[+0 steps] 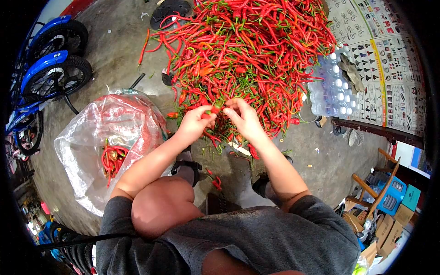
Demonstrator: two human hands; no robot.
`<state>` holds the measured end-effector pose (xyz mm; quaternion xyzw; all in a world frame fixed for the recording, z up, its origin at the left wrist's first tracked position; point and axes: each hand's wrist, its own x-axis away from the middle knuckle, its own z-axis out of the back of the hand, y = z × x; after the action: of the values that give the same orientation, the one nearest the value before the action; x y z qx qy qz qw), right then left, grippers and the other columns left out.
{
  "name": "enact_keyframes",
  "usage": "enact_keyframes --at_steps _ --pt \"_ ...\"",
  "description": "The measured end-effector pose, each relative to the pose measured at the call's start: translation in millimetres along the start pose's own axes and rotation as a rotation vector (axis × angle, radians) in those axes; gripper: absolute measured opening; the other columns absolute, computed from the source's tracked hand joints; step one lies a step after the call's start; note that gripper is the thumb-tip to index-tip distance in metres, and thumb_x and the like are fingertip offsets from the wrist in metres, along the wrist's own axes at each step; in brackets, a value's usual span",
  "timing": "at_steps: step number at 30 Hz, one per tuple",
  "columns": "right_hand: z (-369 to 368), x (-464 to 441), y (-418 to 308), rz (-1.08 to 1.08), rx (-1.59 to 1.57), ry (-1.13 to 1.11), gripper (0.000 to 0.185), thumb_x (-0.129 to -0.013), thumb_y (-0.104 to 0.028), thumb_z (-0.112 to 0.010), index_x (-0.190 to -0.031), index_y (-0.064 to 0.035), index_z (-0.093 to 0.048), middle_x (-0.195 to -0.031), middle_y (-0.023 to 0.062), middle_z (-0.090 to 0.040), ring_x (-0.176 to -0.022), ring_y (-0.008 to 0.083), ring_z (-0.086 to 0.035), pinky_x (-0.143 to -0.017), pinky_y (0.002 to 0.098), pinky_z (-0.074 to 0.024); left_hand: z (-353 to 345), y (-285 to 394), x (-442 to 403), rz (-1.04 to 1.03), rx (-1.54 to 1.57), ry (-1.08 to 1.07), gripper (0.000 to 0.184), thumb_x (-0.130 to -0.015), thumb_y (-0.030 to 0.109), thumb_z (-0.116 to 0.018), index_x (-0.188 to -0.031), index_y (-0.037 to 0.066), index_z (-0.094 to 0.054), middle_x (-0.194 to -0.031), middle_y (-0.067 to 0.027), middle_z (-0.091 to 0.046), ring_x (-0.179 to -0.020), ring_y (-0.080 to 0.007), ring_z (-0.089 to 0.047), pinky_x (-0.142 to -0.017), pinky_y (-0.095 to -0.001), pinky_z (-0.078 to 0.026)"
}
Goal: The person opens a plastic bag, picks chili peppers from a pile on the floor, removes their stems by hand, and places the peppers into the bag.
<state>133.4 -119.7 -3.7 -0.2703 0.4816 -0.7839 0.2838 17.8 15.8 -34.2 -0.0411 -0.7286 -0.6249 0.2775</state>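
A red chili pepper [209,114] with a green stem end is held in my left hand [194,123], the thumb and fingers closed around it. Against the stem end of the same pepper, my right hand [245,120] is closed in a pinch; its fingertips are small in view. Both hands are close together over the near edge of a large heap of red chili peppers [256,50], many with green stems. To the left stands a translucent woven plastic sack [82,151], its mouth open, with several red peppers [113,159] inside.
Shrink-wrapped water bottles [330,91] sit right of the heap, beside a printed poster board [380,59]. Blue-fendered bicycle wheels [55,78] stand at left. Cardboard boxes [389,233] and a blue plastic stool [393,196] are at lower right. A few loose peppers [217,183] lie near my feet.
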Motion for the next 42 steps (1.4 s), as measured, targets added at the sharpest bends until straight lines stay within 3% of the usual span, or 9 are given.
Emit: enact_keyframes --at_steps 4,10,14,15,17,21,32,37,42 --pt "2.5 2.4 -11.6 -0.229 -0.356 -0.083 0.018 -0.087 -0.019 -0.056 -0.089 -0.0011 -0.054 -0.065 0.0046 -0.053 -0.052 0.012 -0.049 -0.049 0.0262 -0.0404 0.4 23.8 8.5 -0.531 -0.661 0.048 0.038 -0.067 -0.005 -0.05 -0.103 0.004 -0.057 -0.091 -0.0118 -0.06 -0.084 -0.0296 -0.058 -0.075 -0.0365 -0.047" --pt "11.9 1.4 -6.5 -0.622 -1.299 -0.322 0.016 -0.087 -0.019 -0.057 -0.085 -0.004 -0.053 -0.063 0.0006 -0.051 -0.049 0.0084 -0.045 -0.045 0.0207 -0.0359 9.8 42.9 13.6 -0.673 -0.884 0.062 0.037 -0.062 -0.008 -0.051 -0.097 0.003 -0.056 -0.089 -0.0122 -0.056 -0.086 -0.0321 -0.054 -0.074 -0.0379 -0.045" --pt "23.9 -54.5 22.8 -0.354 -0.135 -0.325 0.022 -0.082 -0.016 -0.061 -0.095 -0.0036 -0.049 -0.085 0.01 -0.057 -0.067 0.0183 -0.06 -0.057 0.0278 -0.0482 10.2 28.3 5.6 -0.589 -0.574 0.168 0.031 -0.07 -0.007 -0.049 -0.099 0.004 -0.054 -0.086 -0.0089 -0.057 -0.075 -0.025 -0.056 -0.067 -0.0349 -0.046" --pt "21.7 -73.9 61.0 0.255 0.527 0.002 0.033 -0.077 -0.012 -0.063 -0.106 -0.0057 -0.048 -0.11 0.015 -0.05 -0.086 0.0283 -0.06 -0.071 0.0368 -0.0496 9.5 26.5 7.0 -0.585 -0.572 0.166 0.031 -0.07 -0.007 -0.049 -0.099 0.004 -0.054 -0.086 -0.0089 -0.057 -0.075 -0.025 -0.056 -0.067 -0.0349 -0.046" --pt "27.9 -98.0 38.4 0.07 0.724 -0.079 0.045 -0.077 -0.007 -0.058 -0.12 -0.0113 -0.044 -0.128 0.0141 -0.039 -0.102 0.0341 -0.052 -0.081 0.0419 -0.046 9.8 25.5 7.0 -0.111 -0.065 0.127 0.02 -0.079 0.001 -0.055 -0.098 0.005 -0.051 -0.078 -0.0039 -0.057 -0.06 -0.0129 -0.052 -0.055 -0.0277 -0.042" --pt "31.3 -125.8 75.3 -0.006 1.136 -0.276 0.026 -0.08 -0.006 -0.045 -0.106 -0.0092 -0.049 -0.104 0.0138 -0.052 -0.089 0.0299 -0.06 -0.068 0.0408 -0.0505 9.1 22.1 4.6 0.119 0.391 0.121 0.021 -0.077 0.011 -0.066 -0.092 0.009 -0.051 -0.065 0.0062 -0.046 -0.047 -0.0027 -0.034 -0.042 -0.0199 -0.026" --pt "22.3 -116.5 83.9 -0.102 0.997 -0.313 0.041 -0.081 -0.025 -0.057 -0.12 -0.0184 -0.046 -0.109 0.0148 -0.055 -0.096 0.031 -0.056 -0.077 0.0421 -0.0469 3.8 27.8 7.1 0.281 0.547 0.067 0.014 -0.079 0.008 -0.062 -0.092 0.007 -0.055 -0.055 0.0061 -0.041 -0.042 -0.0051 -0.033 -0.041 -0.0222 -0.028" --pt "23.2 -93.0 80.6 0.079 0.68 0.046 0.016 -0.081 -0.014 -0.055 -0.094 -0.0082 -0.062 -0.089 0.0148 -0.061 -0.083 0.0316 -0.06 -0.073 0.0407 -0.0475 9.0 17.2 4.6 0.257 0.481 0.04 0.018 -0.079 0.01 -0.062 -0.095 0.005 -0.057 -0.058 0.0033 -0.05 -0.043 -0.0064 -0.041 -0.043 -0.0226 -0.036" --pt "14.5 -12.7 37.6 0.346 0.62 0.054 0.013 -0.08 -0.011 -0.052 -0.091 -0.0104 -0.059 -0.075 0.0091 -0.058 -0.07 0.0267 -0.061 -0.053 0.0363 -0.0498 -2.1 24.5 2.7 0.43 0.502 -0.016 0.031 -0.082 0.017 -0.059 -0.11 0.004 -0.054 -0.097 -0.0086 -0.064 -0.076 -0.0152 -0.062 -0.06 -0.0265 -0.05"
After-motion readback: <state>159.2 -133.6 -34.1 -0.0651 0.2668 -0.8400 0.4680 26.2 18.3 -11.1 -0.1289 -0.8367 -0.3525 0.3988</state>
